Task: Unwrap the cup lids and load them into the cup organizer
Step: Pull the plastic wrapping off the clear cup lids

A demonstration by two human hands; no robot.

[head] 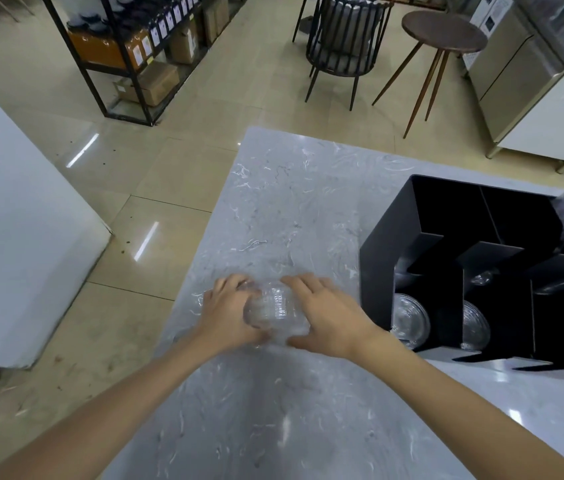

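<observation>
Head view shows us both bare forearms reaching forward over the grey marbled bench [273,202], meeting near its left edge. Our left hand [228,315] and right hand [325,320] cup a stack of clear cup lids [273,311] from either side, palms turned inward, fingers curled over the far side and thumbs near us. Crinkled clear wrap seems to cling around the stack; we cannot tell how much. Toward the right edge stands the black cup organizer [446,258], its two nearest front slots each holding clear lids [410,322] on edge.
</observation>
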